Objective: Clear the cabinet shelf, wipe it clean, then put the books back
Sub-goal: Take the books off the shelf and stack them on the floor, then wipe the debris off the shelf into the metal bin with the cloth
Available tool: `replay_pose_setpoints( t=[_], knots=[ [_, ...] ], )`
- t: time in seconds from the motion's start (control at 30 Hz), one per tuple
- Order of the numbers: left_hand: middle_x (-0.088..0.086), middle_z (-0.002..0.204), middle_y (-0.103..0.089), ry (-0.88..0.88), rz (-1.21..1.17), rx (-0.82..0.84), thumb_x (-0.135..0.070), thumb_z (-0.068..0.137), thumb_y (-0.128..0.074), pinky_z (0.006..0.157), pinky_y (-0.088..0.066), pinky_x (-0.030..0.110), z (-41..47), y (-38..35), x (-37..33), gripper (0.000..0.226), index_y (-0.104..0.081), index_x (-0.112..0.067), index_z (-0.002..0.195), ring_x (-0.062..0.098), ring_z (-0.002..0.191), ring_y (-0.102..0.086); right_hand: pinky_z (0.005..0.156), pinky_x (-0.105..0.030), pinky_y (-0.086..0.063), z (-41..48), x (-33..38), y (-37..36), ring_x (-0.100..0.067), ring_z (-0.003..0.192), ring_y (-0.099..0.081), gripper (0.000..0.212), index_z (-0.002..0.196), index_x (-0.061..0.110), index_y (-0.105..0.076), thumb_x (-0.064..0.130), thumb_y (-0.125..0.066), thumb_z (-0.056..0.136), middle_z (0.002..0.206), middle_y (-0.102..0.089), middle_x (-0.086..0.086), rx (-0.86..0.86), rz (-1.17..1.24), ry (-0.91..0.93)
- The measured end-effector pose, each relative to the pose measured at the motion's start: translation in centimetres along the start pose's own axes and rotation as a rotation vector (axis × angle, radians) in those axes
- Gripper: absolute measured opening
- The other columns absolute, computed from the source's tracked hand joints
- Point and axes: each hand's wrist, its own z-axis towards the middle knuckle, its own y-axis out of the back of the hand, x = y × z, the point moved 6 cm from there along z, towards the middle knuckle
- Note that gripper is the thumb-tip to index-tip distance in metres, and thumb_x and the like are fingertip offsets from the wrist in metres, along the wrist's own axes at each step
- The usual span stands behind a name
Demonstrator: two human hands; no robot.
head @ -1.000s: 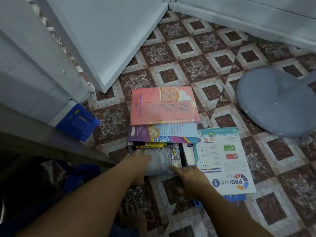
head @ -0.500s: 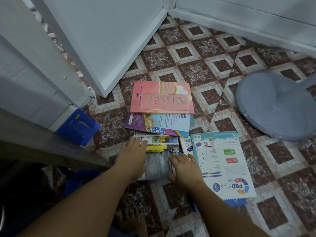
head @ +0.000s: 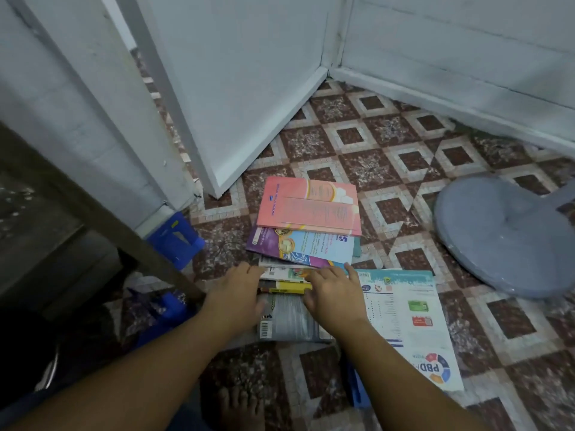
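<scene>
Left hand [head: 239,295] and right hand [head: 334,293] on book stack [head: 289,318]

Maroon-and-white diamond tile floor [head: 373,163]. 1 white door [head: 242,88] stands open, meeting a white painted wall [head: 466,42] at the corner. Dark wooden frame [head: 93,213] at left. 1 round grey fan base [head: 504,237] on the floor, right. Dim light.

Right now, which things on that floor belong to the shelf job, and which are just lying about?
Job: pink paperback book, purple-and-blue book, yellow-spined book, grey barcoded book, white-and-teal workbook; left hand and right hand at the pile.
Lying about: round grey plastic base, blue plastic object, white door.
</scene>
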Motion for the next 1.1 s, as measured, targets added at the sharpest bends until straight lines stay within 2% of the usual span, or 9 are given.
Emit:
replay_pose_setpoints(
  t=[0.1,0.23,0.3,0.47,0.6,0.7,0.83,0.9,1.1],
  knots=[
    [-0.005,0.126,-0.045,-0.032,-0.062,-0.075,-0.036,0.091,-0.058,0.091,-0.047,0.032,-3.3,3.3,-0.4,0.045,-0.042,-0.027,0.133,0.016,0.115,-0.048,0.087,-0.044,-0.05,1.1,2.2,4.1,-0.021,0.072,-0.064,0.014,0.075,0.024,-0.07,0.028,-0.078,0.065,0.07,-0.066,0.005,-0.046,0.006,0.015],
    [-0.008,0.112,-0.051,0.028,-0.086,-0.213,-0.036,0.093,-0.054,0.078,-0.05,0.033,-8.3,8.0,0.2,0.025,-0.049,-0.028,0.117,0.017,0.099,-0.056,0.063,-0.033,-0.046,1.6,6.2,9.6,-0.024,0.061,-0.057,0.016,0.066,0.022,-0.062,0.024,-0.077,0.063,0.06,-0.058,0.004,-0.097,0.028,0.082],
    [-0.009,0.103,-0.053,0.059,-0.037,-0.272,-0.04,0.094,-0.05,0.07,-0.046,0.03,-11.2,10.3,1.1,0.017,-0.05,-0.028,0.106,0.016,0.094,-0.058,0.059,-0.031,-0.042,1.3,8.7,12.6,-0.022,0.06,-0.056,0.018,0.065,0.024,-0.059,0.026,-0.077,0.062,0.06,-0.058,0.004,-0.133,0.021,0.133],
    [-0.013,0.097,-0.052,0.168,-0.017,-0.388,-0.043,0.093,-0.052,0.069,-0.045,0.025,-18.8,15.4,5.1,0.012,-0.05,-0.032,0.097,0.006,0.086,-0.051,0.054,-0.03,-0.039,0.1,15.0,20.2,-0.02,0.055,-0.057,0.023,0.066,0.026,-0.06,0.026,-0.082,0.058,0.058,-0.059,0.004,-0.237,0.081,0.265],
    [-0.015,0.092,-0.054,0.305,-0.069,-0.494,-0.044,0.091,-0.056,0.071,-0.048,0.025,-25.4,18.7,9.1,0.011,-0.05,-0.034,0.094,0.004,0.084,-0.053,0.061,-0.032,-0.047,-1.3,20.8,24.9,-0.019,0.071,-0.063,0.009,0.082,0.027,-0.064,0.032,-0.068,0.076,0.076,-0.064,0.006,-0.255,0.186,0.405],
    [-0.015,0.087,-0.056,0.402,-0.084,-0.635,-0.043,0.088,-0.058,0.071,-0.05,0.029,-30.9,21.4,11.9,0.014,-0.049,-0.032,0.086,0.006,0.083,-0.056,0.075,-0.033,-0.044,-2.3,26.4,28.3,-0.015,0.086,-0.061,0.015,0.096,0.03,-0.064,0.038,-0.056,0.087,0.091,-0.065,0.008,-0.242,0.189,0.551],
    [-0.016,0.081,-0.057,0.494,-0.063,-0.806,-0.042,0.085,-0.061,0.067,-0.047,0.027,-37.0,25.0,14.4,0.017,-0.049,-0.03,0.08,0.007,0.08,-0.058,0.073,-0.032,-0.041,-3.3,33.0,33.0,-0.013,0.081,-0.06,0.01,0.088,0.029,-0.063,0.038,-0.059,0.085,0.083,-0.062,0.01,-0.322,0.224,0.681],
    [-0.016,0.08,-0.056,0.505,-0.05,-0.857,-0.042,0.084,-0.062,0.067,-0.047,0.028,-38.7,26.5,14.9,0.018,-0.05,-0.029,0.08,0.007,0.077,-0.057,0.079,-0.03,-0.039,-3.4,34.9,34.5,-0.011,0.088,-0.058,0.013,0.096,0.031,-0.063,0.038,-0.055,0.09,0.09,-0.063,0.011,-0.302,0.238,0.717],
    [-0.014,0.097,-0.051,0.529,0.053,-0.974,-0.046,0.087,-0.061,0.08,-0.047,0.028,-42.5,32.8,16.5,0.019,-0.054,-0.033,0.1,0.008,0.095,-0.05,0.085,-0.032,-0.038,-1.3,39.8,40.6,-0.012,0.099,-0.056,0.021,0.108,0.033,-0.063,0.04,-0.051,0.093,0.101,-0.064,0.011,-0.405,0.231,0.785]
  ],
)
